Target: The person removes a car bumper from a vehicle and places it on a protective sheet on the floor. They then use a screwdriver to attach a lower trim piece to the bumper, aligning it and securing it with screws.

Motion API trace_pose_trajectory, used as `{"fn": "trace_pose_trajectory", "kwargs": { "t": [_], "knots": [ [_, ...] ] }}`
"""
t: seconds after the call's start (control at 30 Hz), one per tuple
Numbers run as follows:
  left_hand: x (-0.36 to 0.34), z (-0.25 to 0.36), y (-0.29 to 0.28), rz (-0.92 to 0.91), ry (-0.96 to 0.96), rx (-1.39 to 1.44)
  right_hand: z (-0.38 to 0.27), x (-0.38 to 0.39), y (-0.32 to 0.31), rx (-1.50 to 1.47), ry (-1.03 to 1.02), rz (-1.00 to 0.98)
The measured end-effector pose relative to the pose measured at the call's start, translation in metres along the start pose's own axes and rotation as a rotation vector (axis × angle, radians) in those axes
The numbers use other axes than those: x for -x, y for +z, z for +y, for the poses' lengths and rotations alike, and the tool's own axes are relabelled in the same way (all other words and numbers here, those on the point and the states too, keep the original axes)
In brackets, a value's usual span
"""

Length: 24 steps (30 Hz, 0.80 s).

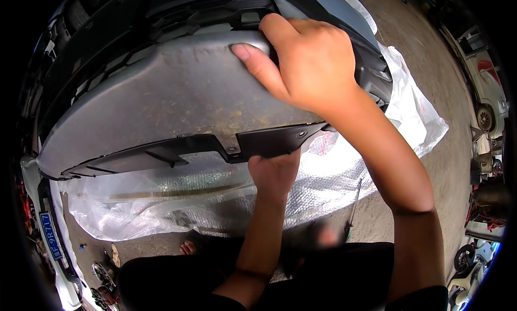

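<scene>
A large grey car bumper point(161, 101) lies upturned in front of me, dusty and stained, with a black plastic trim strip point(204, 149) along its lower edge. My right hand point(301, 58) grips the bumper's upper edge, thumb pressed flat on the grey surface and fingers curled over into the black inner frame. My left hand point(274, 174) reaches under the lower edge and holds the black trim from beneath, its fingers hidden behind it.
Clear bubble wrap sheeting point(215, 198) is spread on the concrete ground point(431, 74) under the bumper. A white car point(484, 85) stands at the right, a white bumper with a blue plate point(51, 235) at the lower left. My bare foot point(188, 248) rests near the sheeting.
</scene>
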<state>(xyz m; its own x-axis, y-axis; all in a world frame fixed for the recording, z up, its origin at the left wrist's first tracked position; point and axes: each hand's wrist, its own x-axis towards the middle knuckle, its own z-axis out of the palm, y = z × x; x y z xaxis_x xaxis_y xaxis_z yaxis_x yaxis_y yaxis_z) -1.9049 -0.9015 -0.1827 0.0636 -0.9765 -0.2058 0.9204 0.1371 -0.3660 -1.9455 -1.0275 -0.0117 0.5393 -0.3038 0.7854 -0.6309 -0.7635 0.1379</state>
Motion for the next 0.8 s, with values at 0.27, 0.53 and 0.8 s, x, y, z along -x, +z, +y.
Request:
{"fn": "trace_pose_trajectory", "kwargs": {
  "t": [0.27,0.53,0.8],
  "knots": [
    [0.002,-0.007,0.029,-0.175,-0.086,-0.103,0.000,-0.044,-0.017,-0.063,0.135,-0.145],
    [0.010,-0.003,0.018,-0.163,-0.216,-0.356,-0.009,-0.043,0.001,-0.332,0.336,0.122],
    [0.013,0.003,-0.006,-0.159,-0.124,-0.431,-0.007,-0.010,0.020,-0.200,0.323,0.159]
  ]
}}
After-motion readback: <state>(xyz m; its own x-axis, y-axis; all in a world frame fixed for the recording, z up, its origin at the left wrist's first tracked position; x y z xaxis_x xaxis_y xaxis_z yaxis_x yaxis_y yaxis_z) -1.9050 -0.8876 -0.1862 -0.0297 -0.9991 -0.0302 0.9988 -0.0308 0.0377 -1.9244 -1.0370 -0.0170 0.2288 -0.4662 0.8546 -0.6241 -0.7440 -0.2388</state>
